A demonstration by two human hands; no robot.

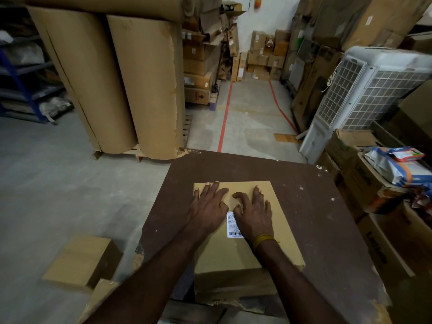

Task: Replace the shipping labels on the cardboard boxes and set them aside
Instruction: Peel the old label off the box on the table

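A flat cardboard box (278,235) lies on the dark brown table (327,230) in front of me. A white shipping label (232,226) with a barcode sticks to its top, partly covered by my right hand. My left hand (207,206) lies flat on the box's far left part with fingers spread. My right hand (253,215) rests on the box over the label, fingers slightly bent and fingertips touching the cardboard. A yellow band circles the right wrist.
Another cardboard box (81,260) sits on the floor at the lower left. Two tall cardboard rolls (140,85) stand on a pallet ahead left. An air cooler (364,94) and stacked boxes (364,183) crowd the right. An aisle with red floor lines runs ahead.
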